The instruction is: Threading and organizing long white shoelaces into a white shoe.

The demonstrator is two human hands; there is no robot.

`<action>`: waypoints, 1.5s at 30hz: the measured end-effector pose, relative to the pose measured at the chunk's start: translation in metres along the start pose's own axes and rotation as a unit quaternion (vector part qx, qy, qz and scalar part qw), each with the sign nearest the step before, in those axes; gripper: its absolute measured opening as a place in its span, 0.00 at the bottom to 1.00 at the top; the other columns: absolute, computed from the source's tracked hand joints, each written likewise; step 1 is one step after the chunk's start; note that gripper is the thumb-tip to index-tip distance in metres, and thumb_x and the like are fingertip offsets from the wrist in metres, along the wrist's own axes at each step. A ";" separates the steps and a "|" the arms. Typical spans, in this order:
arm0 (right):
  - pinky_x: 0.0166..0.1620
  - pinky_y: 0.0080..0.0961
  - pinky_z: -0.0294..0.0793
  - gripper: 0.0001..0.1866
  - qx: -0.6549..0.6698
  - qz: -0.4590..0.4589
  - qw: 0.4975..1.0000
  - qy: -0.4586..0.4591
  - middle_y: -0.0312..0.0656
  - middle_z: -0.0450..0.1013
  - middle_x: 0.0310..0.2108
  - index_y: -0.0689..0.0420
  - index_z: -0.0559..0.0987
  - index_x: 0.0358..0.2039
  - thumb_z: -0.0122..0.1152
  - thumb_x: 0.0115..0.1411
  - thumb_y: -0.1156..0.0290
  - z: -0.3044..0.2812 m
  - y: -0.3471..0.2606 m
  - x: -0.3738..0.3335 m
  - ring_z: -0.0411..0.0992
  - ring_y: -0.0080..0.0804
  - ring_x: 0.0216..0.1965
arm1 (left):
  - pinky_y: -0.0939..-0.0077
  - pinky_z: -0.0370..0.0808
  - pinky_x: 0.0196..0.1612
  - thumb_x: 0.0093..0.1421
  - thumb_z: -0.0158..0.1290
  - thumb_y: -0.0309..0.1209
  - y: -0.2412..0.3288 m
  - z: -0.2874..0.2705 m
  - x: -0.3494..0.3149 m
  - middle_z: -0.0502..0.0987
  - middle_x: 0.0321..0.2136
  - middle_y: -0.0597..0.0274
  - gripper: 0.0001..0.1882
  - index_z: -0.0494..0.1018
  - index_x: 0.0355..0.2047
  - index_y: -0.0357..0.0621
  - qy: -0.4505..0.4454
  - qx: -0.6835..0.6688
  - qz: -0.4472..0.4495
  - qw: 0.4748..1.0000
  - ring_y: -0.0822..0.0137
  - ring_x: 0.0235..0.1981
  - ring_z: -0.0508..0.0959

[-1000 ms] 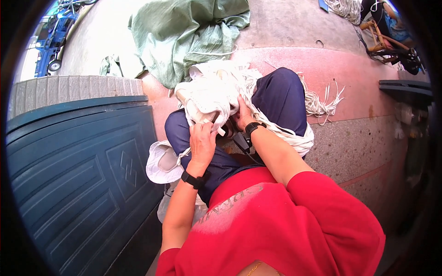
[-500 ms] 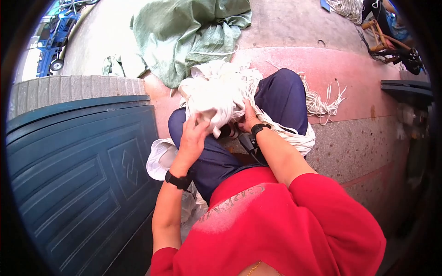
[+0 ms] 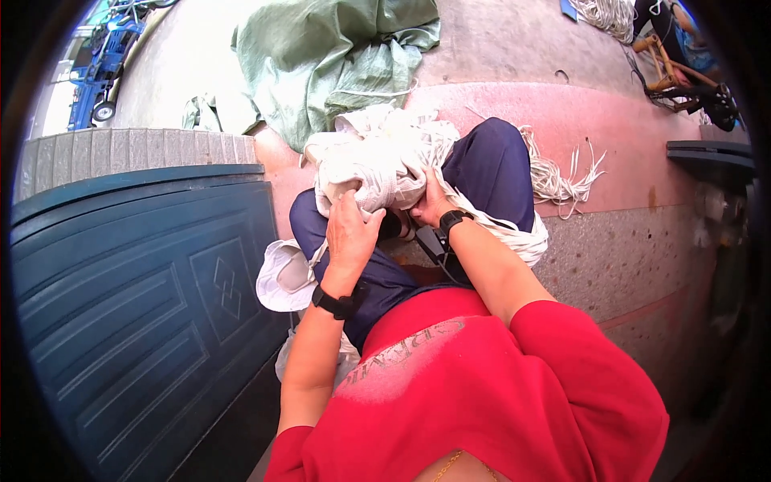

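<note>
Between my knees rests a bundle of white fabric (image 3: 377, 153) with many loose white cords hanging along its right side. My left hand (image 3: 351, 237) pinches the near left edge of it, with the fingers curled at an opening in the fabric. On the near right side, my right hand (image 3: 434, 202) grips the same bundle, its fingers partly hidden under the fabric. White cords (image 3: 524, 243) trail from the bundle over my right thigh. A white cap-like piece (image 3: 285, 277) sits beside my left knee.
A blue panelled door (image 3: 144, 305) stands close on my left. Green tarpaulin (image 3: 337, 72) lies beyond the bundle. Loose white cords (image 3: 558, 181) spread on the floor to the right. Another person sits far right near a wooden chair (image 3: 662, 60). A blue vehicle (image 3: 100, 76) stands far left.
My left hand has moved slightly right and closed on the bundle's near edge. The fabric has shifted and turned, now showing a rounded fold. My right hand stays at its side.
</note>
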State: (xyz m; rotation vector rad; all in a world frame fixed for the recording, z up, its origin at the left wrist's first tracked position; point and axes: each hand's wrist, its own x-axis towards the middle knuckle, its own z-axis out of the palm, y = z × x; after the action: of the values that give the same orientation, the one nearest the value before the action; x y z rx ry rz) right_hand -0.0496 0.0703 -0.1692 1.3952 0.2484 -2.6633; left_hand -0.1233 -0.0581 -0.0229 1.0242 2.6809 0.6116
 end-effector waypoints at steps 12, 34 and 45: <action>0.24 0.24 0.54 0.32 0.011 -0.001 1.000 -0.024 0.33 0.72 0.39 0.42 0.72 0.41 0.47 0.41 0.34 -0.004 -0.006 0.003 0.65 0.29 0.33 | 0.77 0.69 0.41 0.48 0.55 0.27 -0.053 -0.012 0.013 0.73 0.36 0.59 0.23 0.65 0.45 0.33 -0.067 -0.424 -0.195 0.882 0.71 0.36 0.73; 0.14 0.17 0.46 0.34 0.028 0.009 0.991 -0.133 0.32 0.71 0.30 0.45 0.73 0.39 0.40 0.44 0.32 -0.009 -0.011 -0.006 0.63 0.25 0.20 | 0.77 0.67 0.46 0.40 0.63 0.30 -0.042 -0.022 0.072 0.69 0.43 0.59 0.38 0.59 0.51 0.35 -0.387 -0.400 -0.122 0.821 0.69 0.43 0.70; 0.19 0.19 0.51 0.31 -0.035 -0.017 0.997 -0.063 0.29 0.71 0.28 0.43 0.73 0.35 0.44 0.42 0.32 -0.002 -0.015 -0.005 0.63 0.24 0.23 | 0.74 0.69 0.41 0.42 0.57 0.25 -0.035 0.002 0.041 0.75 0.34 0.55 0.20 0.70 0.38 0.34 -0.152 -0.281 0.033 0.947 0.65 0.36 0.75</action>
State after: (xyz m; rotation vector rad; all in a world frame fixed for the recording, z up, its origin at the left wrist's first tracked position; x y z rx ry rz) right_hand -0.0482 0.0858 -0.1646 1.2080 0.3526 -2.7277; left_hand -0.1728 -0.0534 -0.0422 0.9464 2.0296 1.0538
